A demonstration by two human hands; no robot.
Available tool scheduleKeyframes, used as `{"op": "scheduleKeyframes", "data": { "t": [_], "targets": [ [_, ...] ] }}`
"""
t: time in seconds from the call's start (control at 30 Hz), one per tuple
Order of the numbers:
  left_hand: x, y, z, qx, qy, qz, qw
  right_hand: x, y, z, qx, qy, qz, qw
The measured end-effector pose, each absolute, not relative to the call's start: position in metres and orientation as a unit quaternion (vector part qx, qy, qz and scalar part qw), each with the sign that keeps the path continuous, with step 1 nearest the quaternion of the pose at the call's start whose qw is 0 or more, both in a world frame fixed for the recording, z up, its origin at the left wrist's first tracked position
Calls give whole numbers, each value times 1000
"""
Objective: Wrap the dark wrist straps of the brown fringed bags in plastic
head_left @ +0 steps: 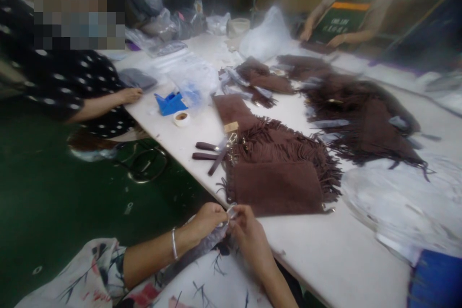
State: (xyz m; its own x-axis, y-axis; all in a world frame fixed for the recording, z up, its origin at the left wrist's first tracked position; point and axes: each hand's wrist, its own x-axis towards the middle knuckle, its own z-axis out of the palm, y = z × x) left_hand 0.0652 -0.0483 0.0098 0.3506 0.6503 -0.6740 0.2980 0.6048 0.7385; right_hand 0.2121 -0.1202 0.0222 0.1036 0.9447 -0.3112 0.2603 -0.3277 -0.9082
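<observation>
My left hand (210,219) and my right hand (246,227) meet at the table's near edge, fingers pinched together. Between them is a crumpled piece of clear plastic wrap (212,239), its upper end at my fingertips and the rest hanging over my lap. What lies inside the wrap, if anything, I cannot make out. Just beyond my hands lies a stack of brown fringed suede bags (277,186). Brown wrist straps (207,156) with metal clasps (233,147) rest at the stack's left side.
More brown fringed bags (378,130) are heaped at the right. Clear plastic sheets (400,197) and a blue item (436,279) lie nearer on that side. A tape roll (181,118) sits by blue plastic (171,103). One co-worker's hand (132,95) is at left; another person (339,24) works opposite.
</observation>
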Motion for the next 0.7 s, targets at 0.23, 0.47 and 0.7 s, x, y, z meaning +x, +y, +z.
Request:
{"op": "scheduleKeyframes", "data": {
  "t": [0.23,0.47,0.7],
  "targets": [
    [65,-52,15,418,550,118,713,214,-132,30,-674,-449,486,329],
    [64,-54,14,407,531,118,734,215,-137,31,-641,-391,555,358],
    [63,-53,13,399,525,114,743,217,-141,21,-590,-328,618,404]
  ]
}}
